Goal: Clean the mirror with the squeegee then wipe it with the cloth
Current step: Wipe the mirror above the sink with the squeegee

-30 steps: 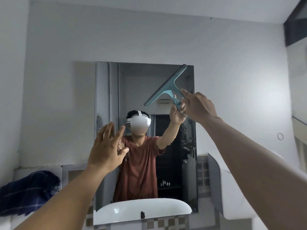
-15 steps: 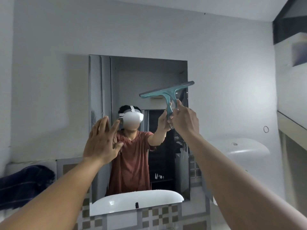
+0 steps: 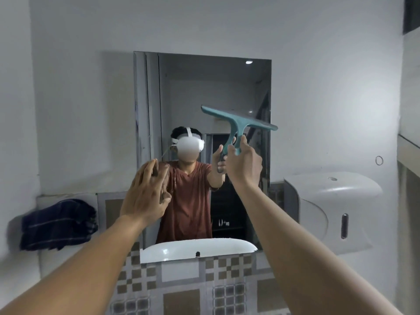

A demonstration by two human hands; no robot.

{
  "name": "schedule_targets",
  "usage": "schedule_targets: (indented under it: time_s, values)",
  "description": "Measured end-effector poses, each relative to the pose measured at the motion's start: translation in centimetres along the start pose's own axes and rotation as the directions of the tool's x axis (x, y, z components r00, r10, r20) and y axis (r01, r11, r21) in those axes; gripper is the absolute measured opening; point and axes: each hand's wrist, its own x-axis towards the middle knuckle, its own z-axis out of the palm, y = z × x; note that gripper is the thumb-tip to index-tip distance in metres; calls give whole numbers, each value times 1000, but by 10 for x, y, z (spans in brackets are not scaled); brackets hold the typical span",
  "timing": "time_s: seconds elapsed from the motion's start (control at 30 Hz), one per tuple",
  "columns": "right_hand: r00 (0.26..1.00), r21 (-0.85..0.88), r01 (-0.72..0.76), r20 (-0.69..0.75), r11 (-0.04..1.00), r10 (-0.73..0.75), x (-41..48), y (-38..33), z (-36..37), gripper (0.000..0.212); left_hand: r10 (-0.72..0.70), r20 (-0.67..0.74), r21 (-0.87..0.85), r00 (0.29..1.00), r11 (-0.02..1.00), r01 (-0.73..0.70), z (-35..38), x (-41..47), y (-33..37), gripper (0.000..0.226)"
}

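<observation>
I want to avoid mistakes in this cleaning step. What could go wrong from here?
1. The squeegee blade is tilted and its right end reaches past the mirror edge, so the pull may leave streaks or scrape the wall.
2. The right hand grips only the handle's low end; it may twist or slip.
3. The left hand, open near the glass, could leave fingerprints. The cloth lies far left, so reaching it may interrupt the work.

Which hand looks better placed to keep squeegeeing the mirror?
The right hand: it grips the teal squeegee by its handle, up at the mirror. The left hand is open and empty.
</observation>
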Motion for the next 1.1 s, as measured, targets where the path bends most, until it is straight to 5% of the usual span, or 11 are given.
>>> schedule_targets:
  time_s: [0.5,0.8,1.1]
  values:
    - [979,277,-201,86,940,184,-44,-33,58,73,43,52,21,998,999,-44,17,-25,-11,104]
    - [989,227,27,137,974,-59,-65,-50,89,71,51,38,-14,998,999,-51,29,-25,-16,107]
    - [982,137,116,134,984,-134,-62,-39,101,75,99,-58,56,993,994,-95,26,-25,-20,111]
